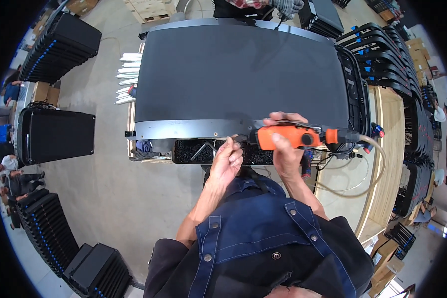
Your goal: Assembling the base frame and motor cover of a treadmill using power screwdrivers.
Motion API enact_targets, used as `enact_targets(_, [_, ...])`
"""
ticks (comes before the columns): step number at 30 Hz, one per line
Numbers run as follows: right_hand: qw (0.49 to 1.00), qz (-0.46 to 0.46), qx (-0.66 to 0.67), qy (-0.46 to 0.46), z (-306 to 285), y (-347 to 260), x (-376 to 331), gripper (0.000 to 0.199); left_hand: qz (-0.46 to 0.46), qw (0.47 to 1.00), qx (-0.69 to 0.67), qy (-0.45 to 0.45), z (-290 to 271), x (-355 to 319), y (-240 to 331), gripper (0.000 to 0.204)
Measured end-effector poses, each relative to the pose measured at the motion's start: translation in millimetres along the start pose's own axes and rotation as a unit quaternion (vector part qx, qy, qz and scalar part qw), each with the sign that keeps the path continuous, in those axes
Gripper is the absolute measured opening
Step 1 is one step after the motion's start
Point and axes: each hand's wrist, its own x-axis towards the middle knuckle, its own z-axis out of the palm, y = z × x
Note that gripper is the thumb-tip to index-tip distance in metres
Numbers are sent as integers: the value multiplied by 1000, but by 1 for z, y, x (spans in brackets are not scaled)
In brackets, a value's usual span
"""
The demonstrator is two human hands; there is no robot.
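My right hand (286, 144) is wrapped around an orange air-powered screwdriver (270, 138), which lies level with its dark nose pointing left and a hose at its right end. At that nose, the thumb and fingers of my left hand (226, 160) pinch something too small to make out. Both hands are over the near grey side rail (184, 128) of a wide flat deck with a black belt (238, 74). Just below the rail sits a black tray (180, 151) of small dark screws, with an L-shaped hex key (198, 151) in it.
Across the deck, a co-worker's gloved hand (287, 7) holds a dark cable. The clear hose (382, 169) loops at the right beside a wooden crate (380, 208). Stacked black panels (59, 134) stand left; black frames (382, 54) are piled right. White strips (129, 72) stick out at the deck's left.
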Motion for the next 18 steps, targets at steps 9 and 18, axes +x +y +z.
enact_targets(9, [979,-33,-152,-133,80,48,10,48,-115,992,-52,18,-20,1,53,32])
enact_targets(18, [935,-87,-287,-190,99,61,8,43,-109,976,175,74,-41,-59,77,36])
